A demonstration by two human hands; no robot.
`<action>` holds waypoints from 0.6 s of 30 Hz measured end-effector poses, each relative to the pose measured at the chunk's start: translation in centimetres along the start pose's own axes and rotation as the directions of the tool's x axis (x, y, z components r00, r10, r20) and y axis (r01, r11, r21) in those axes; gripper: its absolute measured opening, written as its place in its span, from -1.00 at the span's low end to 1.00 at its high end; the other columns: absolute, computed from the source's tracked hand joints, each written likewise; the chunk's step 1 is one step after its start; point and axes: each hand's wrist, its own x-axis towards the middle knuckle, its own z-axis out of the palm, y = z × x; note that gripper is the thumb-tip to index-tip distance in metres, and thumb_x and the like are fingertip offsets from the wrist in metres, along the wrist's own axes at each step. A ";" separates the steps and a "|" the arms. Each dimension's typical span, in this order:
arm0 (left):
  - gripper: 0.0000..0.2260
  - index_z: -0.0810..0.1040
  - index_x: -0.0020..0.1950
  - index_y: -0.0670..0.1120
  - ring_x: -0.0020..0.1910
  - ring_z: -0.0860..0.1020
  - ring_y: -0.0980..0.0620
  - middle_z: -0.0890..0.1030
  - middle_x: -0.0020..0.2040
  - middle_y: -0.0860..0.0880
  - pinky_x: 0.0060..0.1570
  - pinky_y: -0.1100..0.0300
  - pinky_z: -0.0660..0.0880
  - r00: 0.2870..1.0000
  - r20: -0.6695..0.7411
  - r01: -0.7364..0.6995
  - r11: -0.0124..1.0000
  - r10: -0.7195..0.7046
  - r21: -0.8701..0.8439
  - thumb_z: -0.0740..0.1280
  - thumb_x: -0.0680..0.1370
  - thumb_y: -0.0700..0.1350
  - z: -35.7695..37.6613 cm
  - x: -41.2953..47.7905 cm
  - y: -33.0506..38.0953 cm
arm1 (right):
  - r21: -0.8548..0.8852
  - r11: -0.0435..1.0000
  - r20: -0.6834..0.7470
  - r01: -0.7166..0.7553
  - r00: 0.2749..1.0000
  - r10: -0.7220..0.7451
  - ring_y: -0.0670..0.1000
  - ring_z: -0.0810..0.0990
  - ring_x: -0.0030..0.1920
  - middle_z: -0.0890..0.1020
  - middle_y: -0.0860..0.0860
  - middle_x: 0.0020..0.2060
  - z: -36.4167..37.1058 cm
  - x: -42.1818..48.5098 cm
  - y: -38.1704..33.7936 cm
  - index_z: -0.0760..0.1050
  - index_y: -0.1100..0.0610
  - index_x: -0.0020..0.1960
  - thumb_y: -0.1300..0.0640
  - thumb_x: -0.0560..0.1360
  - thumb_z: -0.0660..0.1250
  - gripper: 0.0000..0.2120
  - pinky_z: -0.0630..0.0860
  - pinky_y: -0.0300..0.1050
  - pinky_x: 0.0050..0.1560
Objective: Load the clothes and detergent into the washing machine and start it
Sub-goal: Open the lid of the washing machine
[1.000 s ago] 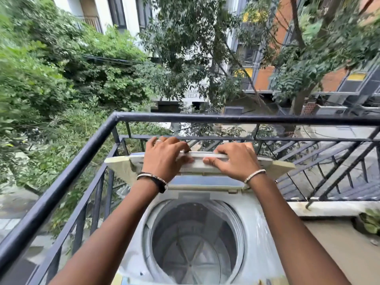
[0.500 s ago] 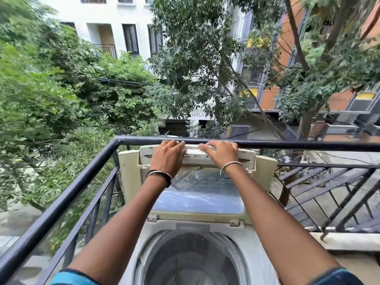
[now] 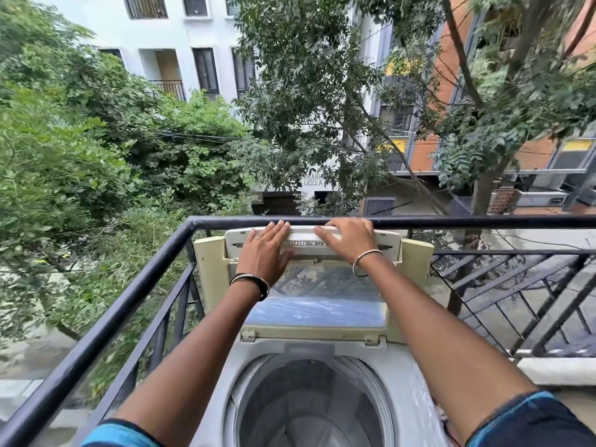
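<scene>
— What does the washing machine (image 3: 309, 359) look like?
— A white top-loader standing in a balcony corner. Its cream lid (image 3: 314, 285), with a clear window panel, is folded up and back, upright against the railing.
— And inside?
— The round grey drum (image 3: 309, 411) is open; no clothes are visible in it.

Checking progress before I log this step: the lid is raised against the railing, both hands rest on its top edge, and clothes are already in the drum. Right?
Not quite. The head view shows the drum empty. The rest holds: the lid is raised against the railing, with the left hand and right hand on its top edge.
</scene>
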 end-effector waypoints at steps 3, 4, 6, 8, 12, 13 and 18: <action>-0.48 0.19 0.54 -0.01 0.53 0.21 0.03 0.25 0.54 0.01 0.48 -0.06 0.20 1.000 0.009 -0.012 1.000 0.012 -0.012 0.17 0.60 0.09 -0.6 -0.9 0.3 | 0.004 1.000 -0.008 0.026 1.000 -0.026 0.07 0.51 0.23 0.61 0.01 0.17 -0.8 -1.6 -0.3 0.51 -0.01 0.24 -0.52 0.39 0.08 -0.29 0.26 0.09 0.37; -0.47 0.19 0.54 -0.02 0.54 0.20 0.02 0.24 0.54 0.00 0.49 -0.07 0.19 1.000 0.014 -0.016 1.000 0.016 -0.021 0.18 0.60 0.07 -0.9 -1.2 0.4 | -0.001 0.999 -0.011 0.033 0.999 -0.033 0.07 0.49 0.26 0.60 0.02 0.19 -1.0 -2.2 -0.4 0.48 0.00 0.27 -0.54 0.36 0.09 -0.25 0.23 0.11 0.42; -0.44 0.15 0.55 -0.04 0.55 0.16 0.00 0.19 0.56 -0.01 0.50 -0.07 0.15 0.999 0.037 -0.028 0.999 0.029 -0.025 0.20 0.59 0.04 -1.4 -1.7 0.5 | -0.024 0.999 -0.031 0.037 0.999 -0.038 0.07 0.45 0.32 0.55 0.03 0.26 -1.5 -3.5 -0.6 0.43 0.01 0.33 -0.55 0.33 0.11 -0.18 0.13 0.14 0.49; -0.41 0.08 0.57 -0.05 0.57 0.10 0.00 0.12 0.58 -0.02 0.53 -0.04 0.09 0.998 0.058 -0.035 0.999 0.036 -0.011 0.21 0.59 0.01 -1.8 -2.2 0.6 | -0.042 0.999 -0.079 0.027 0.996 -0.030 0.07 0.39 0.38 0.49 0.05 0.33 -1.7 -4.8 -0.7 0.38 0.03 0.39 -0.51 0.35 0.16 -0.18 0.05 0.11 0.50; -0.37 -0.01 0.58 -0.07 0.58 0.00 -0.03 0.00 0.60 -0.04 0.53 -0.06 0.06 0.997 0.080 -0.019 0.999 0.022 -0.028 0.19 0.59 0.03 -2.2 -3.3 1.0 | -0.060 0.998 -0.203 0.015 0.979 -0.027 0.07 0.40 0.37 0.49 0.03 0.31 -1.5 -7.1 -0.2 0.37 0.05 0.38 -0.37 0.39 0.30 -0.28 0.15 0.11 0.51; -0.36 -0.02 0.58 -0.07 0.58 -0.01 -0.03 -0.02 0.60 -0.04 0.52 -0.06 0.06 0.996 0.085 -0.018 0.999 0.021 -0.037 0.19 0.59 0.02 -2.2 -3.7 1.2 | -0.056 0.998 -0.220 0.004 0.975 -0.017 0.08 0.41 0.36 0.49 0.03 0.29 -1.5 -7.7 -0.1 0.37 0.05 0.37 -0.31 0.40 0.34 -0.33 0.20 0.12 0.49; -0.32 -0.03 0.58 -0.08 0.58 -0.01 -0.06 -0.03 0.60 -0.06 0.52 -0.08 0.08 0.995 0.096 -0.030 0.997 0.036 -0.065 0.24 0.57 0.01 -2.1 -5.4 3.0 | -0.035 0.998 -0.216 -0.061 0.975 0.052 0.08 0.44 0.30 0.51 0.03 0.23 -1.6 -11.1 0.6 0.40 0.06 0.32 -0.04 0.45 0.36 -0.52 0.28 0.06 0.41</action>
